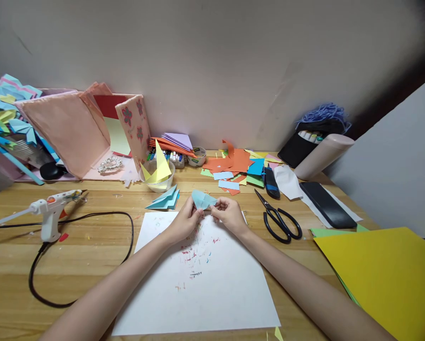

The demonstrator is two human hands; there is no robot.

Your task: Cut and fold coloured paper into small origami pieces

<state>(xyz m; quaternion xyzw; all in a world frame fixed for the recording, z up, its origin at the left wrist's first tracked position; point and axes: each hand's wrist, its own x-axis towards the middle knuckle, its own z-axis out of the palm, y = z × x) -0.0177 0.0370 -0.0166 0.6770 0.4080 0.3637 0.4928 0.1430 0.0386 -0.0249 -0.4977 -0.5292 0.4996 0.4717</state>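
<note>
Both of my hands meet over the far edge of a white sheet [212, 284] on the wooden table [91, 255]. My left hand [185, 220] and my right hand [228, 214] pinch a small folded light-blue paper piece [202, 199] between their fingertips, holding it just above the sheet. The fingers of both hands are closed on the paper. A few folded blue paper pieces [164, 200] lie just left of my hands.
A white glue gun [50, 213] with a black cord [80, 251] lies at left. Black scissors [278, 218] and a phone [326, 203] sit at right, yellow paper [386, 274] at near right. Paper scraps [233, 168], a bowl [158, 180], markers and a pink box [73, 128] line the wall.
</note>
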